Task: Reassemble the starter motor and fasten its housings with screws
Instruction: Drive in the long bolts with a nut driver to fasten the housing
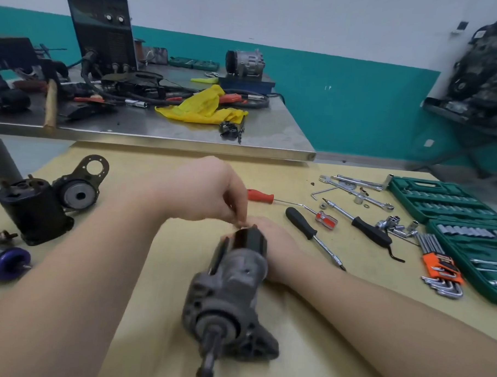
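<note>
We see the starter motor [231, 290] lying on its side in the near middle of the tan work surface [162, 167], its shaft [210, 354] pointing toward us and its black rear end pointing away. Bare tan surface lies on both sides of it under our forearms. The far edge of this surface runs beneath the lip of a steel bench [186, 140], which overhangs it and closes off the room behind.

To the left, well apart from the motor, stand a black cylindrical housing [31, 210] and a second motor part with a bracket plate [82, 186]; an armature with a purple ring [6, 262] lies at the left edge. To the right, a black-handled screwdriver [311, 233] and a red-handled screwdriver [272, 198] lie near the right hand, with a ratchet [368, 230], an orange set of hex keys [443, 271] and green socket cases [446, 202] farther out toward the right edge.

The motor's front housing is grey, worn cast metal with a flared nose; the body behind it is black. The picture is blurred with motion here.

Our left hand [207, 189] hovers above the rear end with fingers curled and fingertips pinched together; something small may sit between them, but we cannot tell what. Our right hand [279, 246] lies against the far right side of the motor's body; its fingers are hidden behind the motor, so we cannot tell how it grips.
</note>
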`<action>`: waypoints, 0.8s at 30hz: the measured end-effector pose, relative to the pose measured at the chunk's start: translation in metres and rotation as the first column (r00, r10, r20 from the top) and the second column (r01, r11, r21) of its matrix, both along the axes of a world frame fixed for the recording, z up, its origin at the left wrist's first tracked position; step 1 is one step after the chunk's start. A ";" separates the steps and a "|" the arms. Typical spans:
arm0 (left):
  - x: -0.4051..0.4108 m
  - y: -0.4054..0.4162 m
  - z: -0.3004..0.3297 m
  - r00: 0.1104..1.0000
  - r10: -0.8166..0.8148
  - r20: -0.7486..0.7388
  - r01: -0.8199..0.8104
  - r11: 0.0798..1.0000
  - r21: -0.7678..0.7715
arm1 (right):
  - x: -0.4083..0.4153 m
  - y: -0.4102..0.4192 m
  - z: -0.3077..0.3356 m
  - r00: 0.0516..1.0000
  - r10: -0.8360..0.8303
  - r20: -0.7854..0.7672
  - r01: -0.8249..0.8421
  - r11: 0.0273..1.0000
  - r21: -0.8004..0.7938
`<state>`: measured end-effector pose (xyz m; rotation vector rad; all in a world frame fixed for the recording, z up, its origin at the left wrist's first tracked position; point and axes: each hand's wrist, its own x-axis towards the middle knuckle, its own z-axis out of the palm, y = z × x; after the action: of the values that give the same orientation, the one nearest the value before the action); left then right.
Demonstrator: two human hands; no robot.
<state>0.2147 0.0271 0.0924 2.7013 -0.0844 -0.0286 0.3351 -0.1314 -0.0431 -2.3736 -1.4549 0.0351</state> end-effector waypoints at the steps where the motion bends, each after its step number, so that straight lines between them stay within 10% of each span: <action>1: 0.001 -0.005 -0.006 1.000 0.025 -0.010 -0.025 0.998 0.054 | -0.001 0.001 -0.002 1.000 -0.016 -0.024 0.015 1.000 -0.025; 4: -0.011 -0.011 -0.025 0.992 0.104 0.077 -0.111 0.988 0.103 | -0.010 -0.001 -0.004 0.998 0.058 -0.016 -0.059 0.997 -0.048; 9: -0.106 -0.021 -0.055 0.858 0.438 0.269 -0.191 0.758 -0.624 | -0.015 -0.003 0.002 0.998 -0.019 -0.062 0.011 0.992 -0.127; 13: -0.138 -0.012 -0.082 0.857 0.485 0.175 -0.358 0.804 -0.475 | -0.011 -0.006 0.001 0.999 0.011 -0.050 -0.017 0.993 -0.114; 24: -0.127 -0.013 -0.101 0.699 0.715 0.025 -0.425 0.443 -0.790 | -0.013 -0.006 -0.001 0.997 -0.016 -0.071 0.021 0.998 0.064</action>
<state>0.0882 0.0144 -0.0090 1.7244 0.6246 0.5983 0.3217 -0.1374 -0.0440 -2.3101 -1.3803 0.0659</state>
